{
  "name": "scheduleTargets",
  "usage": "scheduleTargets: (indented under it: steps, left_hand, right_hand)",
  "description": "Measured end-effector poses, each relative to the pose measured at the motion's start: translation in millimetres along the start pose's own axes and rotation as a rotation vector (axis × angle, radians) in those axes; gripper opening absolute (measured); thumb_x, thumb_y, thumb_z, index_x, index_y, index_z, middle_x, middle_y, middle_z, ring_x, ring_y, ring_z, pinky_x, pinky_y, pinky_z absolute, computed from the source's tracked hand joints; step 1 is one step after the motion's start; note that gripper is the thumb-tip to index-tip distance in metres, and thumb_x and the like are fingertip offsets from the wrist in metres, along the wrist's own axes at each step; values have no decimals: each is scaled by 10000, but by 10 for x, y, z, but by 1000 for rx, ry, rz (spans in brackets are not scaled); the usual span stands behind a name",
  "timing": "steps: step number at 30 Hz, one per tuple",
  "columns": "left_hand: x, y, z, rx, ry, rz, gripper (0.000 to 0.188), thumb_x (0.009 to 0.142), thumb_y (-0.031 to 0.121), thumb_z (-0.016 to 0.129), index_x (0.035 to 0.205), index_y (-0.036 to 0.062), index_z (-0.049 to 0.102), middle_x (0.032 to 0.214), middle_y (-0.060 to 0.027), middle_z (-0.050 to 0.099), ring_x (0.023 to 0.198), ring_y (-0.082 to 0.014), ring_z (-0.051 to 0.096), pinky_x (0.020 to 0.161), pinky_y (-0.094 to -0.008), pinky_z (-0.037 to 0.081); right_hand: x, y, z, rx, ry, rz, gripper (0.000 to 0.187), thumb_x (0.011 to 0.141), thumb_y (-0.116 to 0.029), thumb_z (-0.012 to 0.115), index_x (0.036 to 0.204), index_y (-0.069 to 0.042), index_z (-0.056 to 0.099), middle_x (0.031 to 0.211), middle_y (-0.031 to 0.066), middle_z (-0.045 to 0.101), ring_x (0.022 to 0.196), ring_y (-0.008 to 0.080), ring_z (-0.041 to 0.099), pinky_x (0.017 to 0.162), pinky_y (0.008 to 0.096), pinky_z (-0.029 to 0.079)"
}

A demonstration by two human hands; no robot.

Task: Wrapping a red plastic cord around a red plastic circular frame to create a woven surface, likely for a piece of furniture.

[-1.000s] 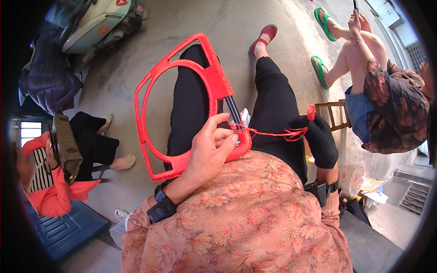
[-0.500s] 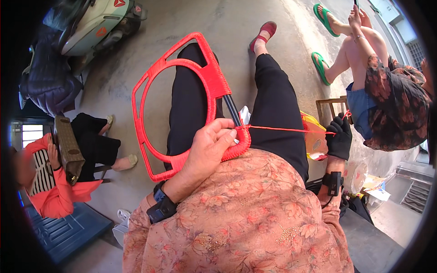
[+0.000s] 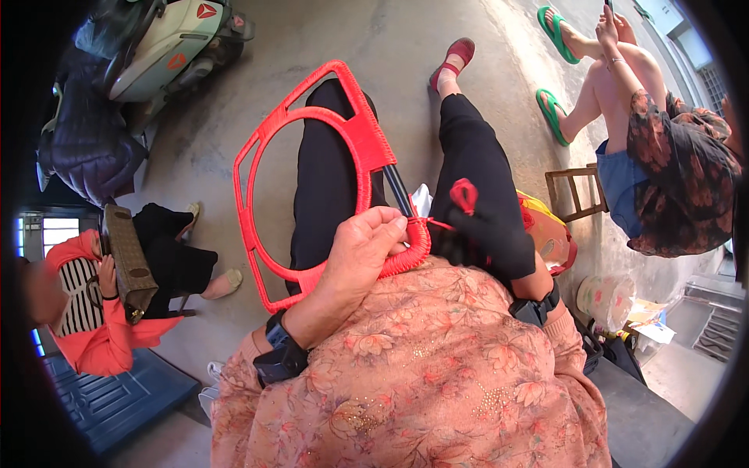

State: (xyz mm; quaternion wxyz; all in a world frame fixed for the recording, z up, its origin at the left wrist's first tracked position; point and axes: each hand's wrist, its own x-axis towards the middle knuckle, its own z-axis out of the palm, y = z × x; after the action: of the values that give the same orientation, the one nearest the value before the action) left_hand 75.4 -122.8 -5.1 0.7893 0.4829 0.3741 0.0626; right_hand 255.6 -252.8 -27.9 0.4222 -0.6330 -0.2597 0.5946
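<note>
**Head view: red frame in left hand, right hand at 3 o'clock**

1. The red frame, cord-wrapped with a round inner ring, lies over my left thigh, extending toward 11 o'clock from my left hand.
2. My bare left hand is closed on the frame's rounded corner, at the frame's 4 o'clock; thumb and forefinger are pinched together.
3. A bare black bar shows at 1 o'clock from that grip.
4. Red thread leaves the corner toward 3 o'clock, to my black-gloved right hand. That hand is blurred; I cannot tell its finger opening.
5. A red thread bundle sits at its 11 o'clock.
6. Surroundings: yellow-and-red bag, 3 o'clock from my right hand; wooden stool, 2 o'clock; scooter, the picture's 10 o'clock.
</note>
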Motion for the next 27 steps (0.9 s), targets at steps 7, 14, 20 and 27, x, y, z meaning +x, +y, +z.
scheduleTargets:
  steps: [7, 14, 20, 27]
  left_hand:
    - [26, -6, 8, 26, 11, 8, 170, 954, 135, 545, 1014, -18, 589, 881, -31, 631, 765, -64, 589, 707, -195, 483]
    - [-5, 29, 25, 38, -98, -19, 166, 949, 117, 551, 1023, -24, 599, 941, -56, 659, 826, -75, 622, 751, -201, 509]
    - [-66, 28, -30, -110, -97, -93, 128, 913, 58, 597, 1011, -25, 598, 919, -55, 666, 820, -76, 627, 772, -206, 518]
    - [-88, -50, -52, 113, -76, 42, 170, 918, 60, 593, 1061, -25, 555, 907, -63, 668, 818, -80, 625, 772, -211, 504]
  right_hand:
    - [148, 561, -16, -57, 315, -561, 295, 956, -194, 535, 1203, -36, 560, 1016, 76, 610, 913, 147, 583, 812, 262, 466]
    - [290, 75, 147, 1274, -293, -331, 217, 966, -309, 523, 891, -107, 495, 715, -6, 460, 669, 120, 457, 574, 227, 381]
    - [32, -103, 293, 866, 304, -12, 226, 960, -281, 513, 807, -118, 482, 668, -23, 416, 592, 100, 404, 505, 208, 330]
    - [200, 207, -145, 267, 384, -31, 227, 935, -223, 570, 1097, -64, 583, 880, 18, 609, 767, 88, 570, 643, 234, 483]
